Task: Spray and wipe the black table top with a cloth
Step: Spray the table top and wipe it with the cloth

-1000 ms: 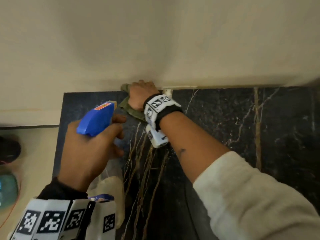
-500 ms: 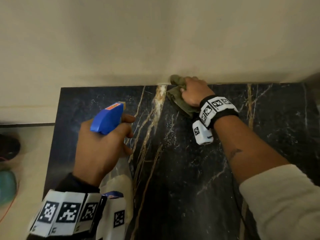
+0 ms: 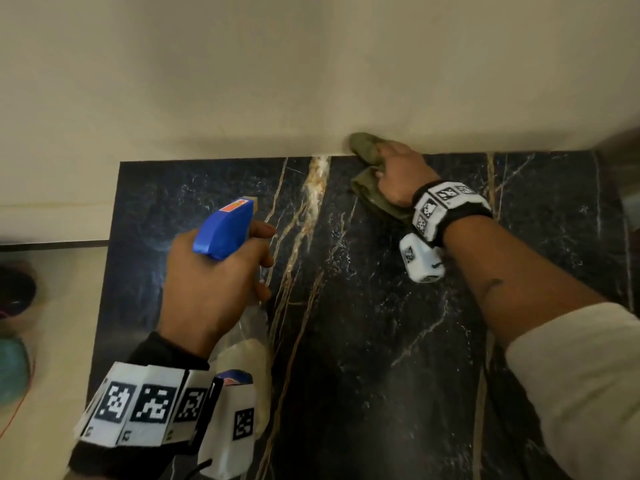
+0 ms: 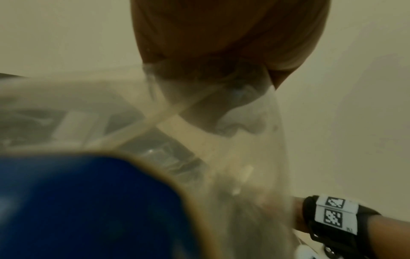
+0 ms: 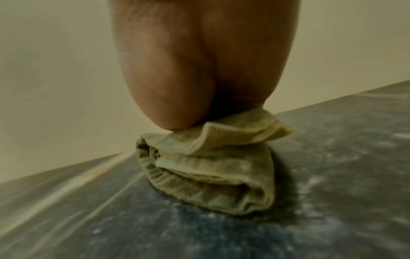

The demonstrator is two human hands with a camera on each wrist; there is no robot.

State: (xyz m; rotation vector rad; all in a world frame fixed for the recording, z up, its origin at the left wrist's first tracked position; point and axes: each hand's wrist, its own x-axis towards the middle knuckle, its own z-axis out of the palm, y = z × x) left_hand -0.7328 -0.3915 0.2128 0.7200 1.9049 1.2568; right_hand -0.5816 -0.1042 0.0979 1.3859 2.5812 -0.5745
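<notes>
Black marble-patterned table top point(image 3: 363, 323) — dark stone surface with white and gold veins, its far edge set against a plain cream wall point(image 3: 311, 64). A broad pale vein runs from the far edge toward the near side, left of centre. In the right wrist view the surface point(image 5: 310, 219) shows pale smeared streaks around the cloth.

Olive-green folded cloth point(image 3: 372, 181) — bunched in several layers, lying on the table top at its far edge, one end pushed up against the wall. The right wrist view shows its folds point(image 5: 208, 177) stacked flat on the stone.

Right hand point(image 3: 401, 178) — on top of the cloth, palm down, pressing it onto the table top; fingers curl over the cloth's upper fold. A band with black-and-white square markers point(image 3: 446, 209) circles the wrist, and a cream sleeve point(image 3: 581, 382) covers the forearm.

Clear plastic spray bottle with a blue trigger head point(image 3: 227, 230) — held above the left part of the table top, nozzle toward the wall, clear of the surface. Its translucent body point(image 4: 233, 140) fills the left wrist view, with a blue patch low in that picture, blurred.

Left hand point(image 3: 211, 289) — fingers clasped round the bottle's neck below the blue head, one finger point(image 3: 261, 228) in front at the trigger. A second marker band point(image 3: 145, 407) sits on this wrist, over a black cuff.

Beside the table, at far left — blurred dark and teal shapes point(image 3: 14, 368) on a pale floor; what they are cannot be told.
</notes>
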